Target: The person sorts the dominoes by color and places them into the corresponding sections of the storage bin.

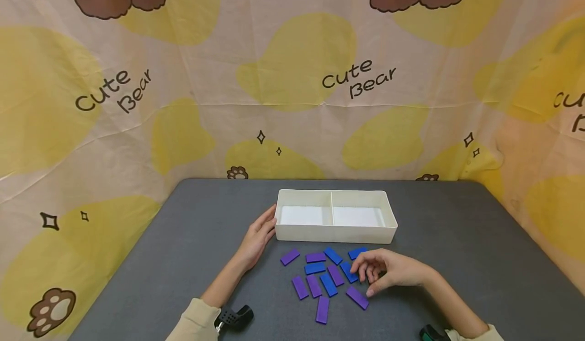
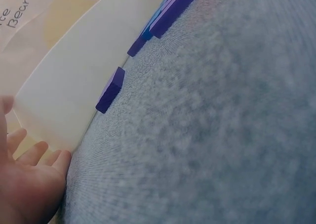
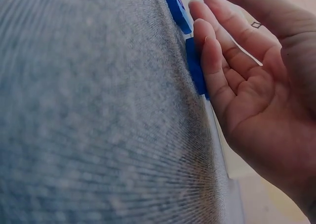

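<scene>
My left hand (image 1: 257, 242) rests against the left end of a white two-compartment box (image 1: 303, 233), fingers extended along its wall. In the left wrist view, those fingers (image 2: 37, 155) lie at the box's lower corner. My right hand (image 1: 395, 269) hovers over the right side of a scatter of purple and blue blocks, fingers loosely bent, nothing between thumb and fingers. Closest to it are a blue block (image 1: 348, 273), another blue block (image 1: 357, 252) partly behind the hand, and a purple block (image 1: 357, 298) below the thumb. Both box compartments hold nothing.
Several more flat blocks, such as a purple one (image 1: 322, 310) and a blue one (image 1: 315, 268), lie in front of the box on the grey table (image 1: 210, 204). A printed cloth (image 1: 292, 128) hangs behind the table's back edge.
</scene>
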A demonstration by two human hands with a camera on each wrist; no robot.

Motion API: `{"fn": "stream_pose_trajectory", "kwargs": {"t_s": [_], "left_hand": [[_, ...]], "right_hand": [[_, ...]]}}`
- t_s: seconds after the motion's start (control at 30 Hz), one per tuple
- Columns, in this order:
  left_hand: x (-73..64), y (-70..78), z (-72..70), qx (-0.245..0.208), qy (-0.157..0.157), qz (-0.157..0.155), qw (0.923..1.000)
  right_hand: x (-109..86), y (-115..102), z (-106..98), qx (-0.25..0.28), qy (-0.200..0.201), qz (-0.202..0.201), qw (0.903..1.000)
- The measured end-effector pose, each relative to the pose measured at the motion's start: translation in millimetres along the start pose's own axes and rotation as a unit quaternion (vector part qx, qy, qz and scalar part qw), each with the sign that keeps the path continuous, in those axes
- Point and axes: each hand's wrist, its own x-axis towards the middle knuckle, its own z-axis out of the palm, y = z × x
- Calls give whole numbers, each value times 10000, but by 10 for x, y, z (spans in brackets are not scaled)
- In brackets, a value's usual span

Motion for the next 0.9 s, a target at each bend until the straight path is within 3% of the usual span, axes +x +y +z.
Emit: {"fn": "stream_pose_trajectory", "kwargs": {"t_s": [0.2, 0.47, 0.67, 0.9], "left_hand": [[7, -9, 0, -32, 8, -31, 10000], [14, -12, -8, -23, -8, -44, 10000], [2, -9, -13, 111, -63, -15, 9999], [1, -12, -6, 110, -78, -39, 9999]], "right_hand": [[2, -4, -5, -529, -47, 202, 9984], [33, -29, 22, -1202, -194, 135, 9925], [53, -33, 38, -1371, -221, 145, 9902], [61, 24, 23, -1769, -384, -162, 9833]]}}
